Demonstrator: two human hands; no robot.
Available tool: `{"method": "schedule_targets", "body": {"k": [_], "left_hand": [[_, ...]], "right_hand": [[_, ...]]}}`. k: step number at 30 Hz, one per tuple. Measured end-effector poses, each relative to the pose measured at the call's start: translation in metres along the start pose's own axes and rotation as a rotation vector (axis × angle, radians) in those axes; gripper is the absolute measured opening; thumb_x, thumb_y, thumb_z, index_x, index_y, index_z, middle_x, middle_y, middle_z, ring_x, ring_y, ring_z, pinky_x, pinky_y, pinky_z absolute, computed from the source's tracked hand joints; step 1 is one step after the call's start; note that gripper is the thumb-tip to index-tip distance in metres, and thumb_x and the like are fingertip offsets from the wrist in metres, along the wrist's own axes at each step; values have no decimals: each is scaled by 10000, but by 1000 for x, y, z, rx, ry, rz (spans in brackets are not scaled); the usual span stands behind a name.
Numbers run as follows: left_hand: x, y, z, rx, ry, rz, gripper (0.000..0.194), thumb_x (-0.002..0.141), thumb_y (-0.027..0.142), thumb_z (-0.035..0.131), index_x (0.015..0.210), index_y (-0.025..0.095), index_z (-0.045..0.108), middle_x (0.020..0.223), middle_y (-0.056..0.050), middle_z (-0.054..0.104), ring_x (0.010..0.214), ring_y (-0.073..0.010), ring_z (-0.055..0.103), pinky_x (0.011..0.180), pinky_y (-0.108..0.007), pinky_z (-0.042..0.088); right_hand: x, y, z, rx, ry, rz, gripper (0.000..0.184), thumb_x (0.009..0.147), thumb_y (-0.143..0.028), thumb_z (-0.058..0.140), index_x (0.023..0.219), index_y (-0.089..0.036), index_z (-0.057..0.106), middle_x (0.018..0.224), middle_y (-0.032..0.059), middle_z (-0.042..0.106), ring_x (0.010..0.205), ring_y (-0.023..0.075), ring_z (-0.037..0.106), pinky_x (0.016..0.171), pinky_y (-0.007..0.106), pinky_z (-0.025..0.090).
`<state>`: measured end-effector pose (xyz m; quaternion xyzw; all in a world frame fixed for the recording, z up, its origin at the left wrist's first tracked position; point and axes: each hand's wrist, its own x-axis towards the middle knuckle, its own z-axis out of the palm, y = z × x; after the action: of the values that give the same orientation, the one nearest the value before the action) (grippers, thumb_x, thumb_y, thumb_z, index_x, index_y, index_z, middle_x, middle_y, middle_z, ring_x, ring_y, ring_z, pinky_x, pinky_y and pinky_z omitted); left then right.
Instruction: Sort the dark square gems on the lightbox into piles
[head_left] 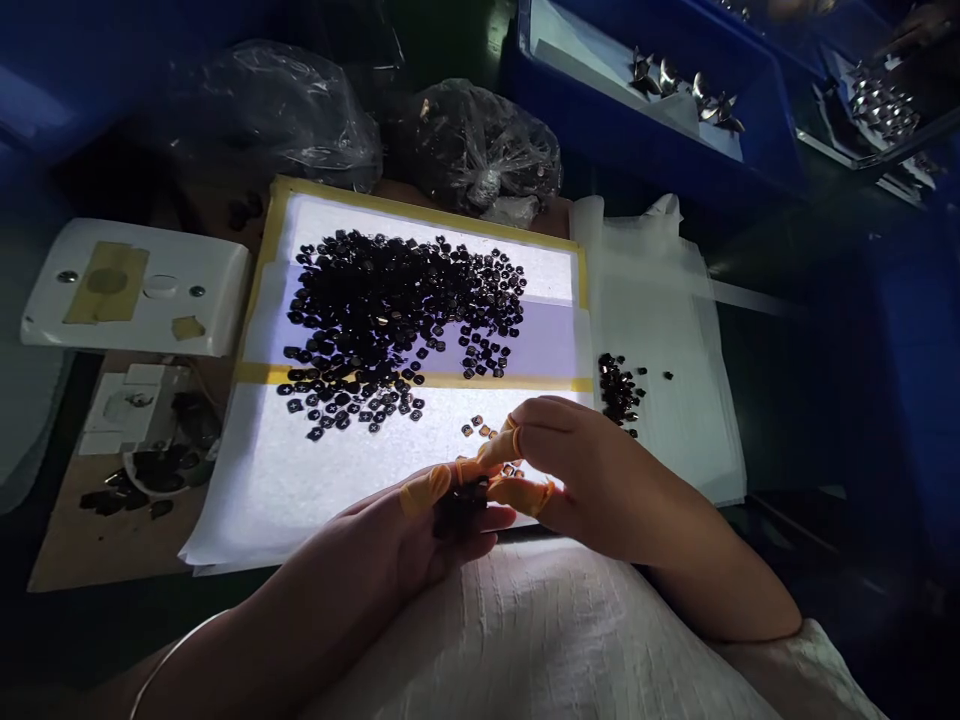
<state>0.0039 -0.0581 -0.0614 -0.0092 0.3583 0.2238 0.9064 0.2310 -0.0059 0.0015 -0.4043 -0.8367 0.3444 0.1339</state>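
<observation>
Small dark pieces (pixel 459 510) sit heaped in the left hand (pixel 439 515), its fingers curled around them. The right hand (pixel 574 455) reaches over from the other side, fingers bent to the left fingertips; whether they grip a piece, I cannot tell. Orange covers (pixel 427 490) wrap several fingertips on both hands.

Beneath lies a glowing white panel (pixel 352 500) edged with yellow tape (pixel 259 374). A few loose pieces lie by the right hand, and a large pile (pixel 375 290) spreads across the panel's far half. White sheets (pixel 675 300) to the right bear a smaller cluster (pixel 619 388). On the left, a brown board (pixel 67 540) carries a switch plate (pixel 135 285) and a white dish (pixel 161 485) of dark bits.

The room is dim. Beyond the panel are two clear bags (pixel 487 140) (pixel 300 110); farther right, a blue bin (pixel 660 140) contains paper and shiny metal parts (pixel 697 95).
</observation>
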Motion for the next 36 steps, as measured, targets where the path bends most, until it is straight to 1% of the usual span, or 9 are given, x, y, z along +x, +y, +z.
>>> {"method": "schedule_targets", "body": {"k": [5,11,14,17,21,25,29,33,36], "left_hand": [[2,-4,-10,-15,-39,-8,330,959,426,688,1166,193,795,1275,-119,739,1103,-247,708,1053,-380,543],[3,-4,-15,-26,-36,-28,327,941,444,715,1142,204,807,1285,-110,741,1201,-251,681,1116,-366,503],[2,-4,-12,-19,-41,-19,347,946,460,706,1165,208,802,1291,-108,738,1180,-242,689,1093,-351,520],[0,-6,-9,-27,-22,24,350,964,466,678,1182,218,795,1256,-96,749,1118,-221,707,1036,-326,554],[-1,-6,-4,-38,23,18,289,1000,405,635,1150,221,800,1190,-84,766,1080,-199,713,1017,-316,566],[-1,-6,-4,-49,-10,20,318,988,422,654,1174,208,797,1259,-93,750,1133,-214,708,1017,-298,566],[0,-5,-6,-66,2,6,317,976,409,676,1179,199,800,1257,-108,754,1116,-226,720,999,-308,582],[-2,-3,-4,-78,41,10,282,965,375,698,1155,198,808,1216,-107,770,1090,-226,731,966,-301,598],[-4,-2,-2,-73,33,-8,306,949,393,716,1157,187,806,1220,-115,768,1104,-237,728,968,-306,603]], "right_hand": [[10,-4,8,-297,-2,176,114,975,-148,621,930,-171,724,908,48,679,861,211,615,728,358,462],[22,-5,21,-475,-57,214,82,942,-162,645,906,-164,719,883,66,669,846,229,607,710,370,431],[20,-1,19,-416,-18,204,52,911,-162,669,921,-164,720,906,71,677,859,236,617,723,373,452],[10,0,10,-186,80,188,68,949,-185,650,953,-171,717,943,57,695,879,211,637,753,353,494],[-2,-1,-1,109,-6,1,95,987,-204,661,1066,-196,713,976,27,695,916,163,643,786,296,517],[6,0,1,-156,67,24,130,1000,-136,602,1029,-159,726,940,63,680,894,202,608,757,338,476],[25,2,12,-340,-78,33,102,947,-96,648,964,-156,729,913,60,656,855,208,563,704,344,414],[36,5,18,-402,-131,28,118,933,-68,633,903,-155,706,920,60,651,865,209,553,730,356,408],[31,7,15,-296,-56,22,108,954,-96,620,940,-160,707,928,62,655,882,206,567,759,354,444]]}}
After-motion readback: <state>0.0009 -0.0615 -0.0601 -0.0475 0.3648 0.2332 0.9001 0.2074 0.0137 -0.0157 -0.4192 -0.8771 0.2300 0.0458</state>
